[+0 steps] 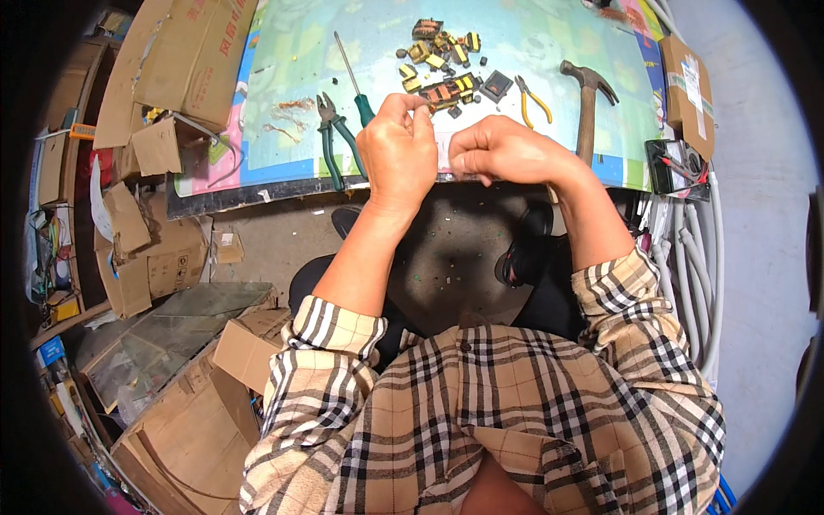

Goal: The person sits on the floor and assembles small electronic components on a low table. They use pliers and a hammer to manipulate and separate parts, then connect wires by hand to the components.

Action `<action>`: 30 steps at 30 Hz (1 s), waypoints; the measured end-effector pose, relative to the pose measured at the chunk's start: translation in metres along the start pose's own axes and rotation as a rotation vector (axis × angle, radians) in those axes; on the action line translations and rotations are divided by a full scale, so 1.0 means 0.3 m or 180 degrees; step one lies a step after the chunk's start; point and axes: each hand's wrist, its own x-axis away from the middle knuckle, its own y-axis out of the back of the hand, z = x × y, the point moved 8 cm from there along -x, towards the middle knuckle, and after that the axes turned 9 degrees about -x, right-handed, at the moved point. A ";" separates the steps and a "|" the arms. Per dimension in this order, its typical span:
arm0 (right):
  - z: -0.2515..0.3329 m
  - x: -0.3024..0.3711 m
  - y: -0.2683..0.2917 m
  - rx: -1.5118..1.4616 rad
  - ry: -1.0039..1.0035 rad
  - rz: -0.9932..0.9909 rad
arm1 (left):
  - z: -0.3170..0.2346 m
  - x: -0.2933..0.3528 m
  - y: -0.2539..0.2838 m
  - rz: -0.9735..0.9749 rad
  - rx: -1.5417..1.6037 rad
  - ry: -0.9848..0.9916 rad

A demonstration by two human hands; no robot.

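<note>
Left hand (397, 148) has thumb and forefinger drawn together; right hand (508, 149) has fingers curled inward; I cannot tell whether either grips anything; a red, yellow and black component (463, 84) lies between one and two o'clock from the left hand, yellow-and-black parts (418, 54) near twelve, combination pliers (326, 120) at nine, a screwdriver (365, 110) at eleven; a claw hammer (587, 112) lies at two from the right.

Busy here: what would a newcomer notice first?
Probably the cluster of small yellow, black and copper-coloured parts on the pale-green mat, just beyond the person's bare left hand and right hand. The wooden-handled claw hammer stands out to the right, the green-handled screwdriver and green-handled pliers to the left.
</note>
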 end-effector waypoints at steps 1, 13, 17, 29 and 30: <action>0.038 0.010 0.042 -0.0496 0.0206 -0.0395 | 0.007 0.000 0.002 0.0019 0.0017 0.0034; -0.018 0.013 0.108 0.0981 0.0732 -0.1562 | 0.007 -0.020 0.013 0.0101 -0.0165 0.0182; 0.094 0.027 0.073 0.1632 0.1368 -0.2028 | 0.008 -0.005 -0.001 0.0078 -0.0020 0.0199; 0.124 0.041 0.065 0.1860 0.1418 -0.2278 | 0.004 -0.007 -0.028 0.0547 -0.0427 -0.0026; 0.126 0.046 0.060 0.2039 0.1414 -0.2287 | -0.003 -0.006 -0.030 0.0550 -0.0598 -0.0147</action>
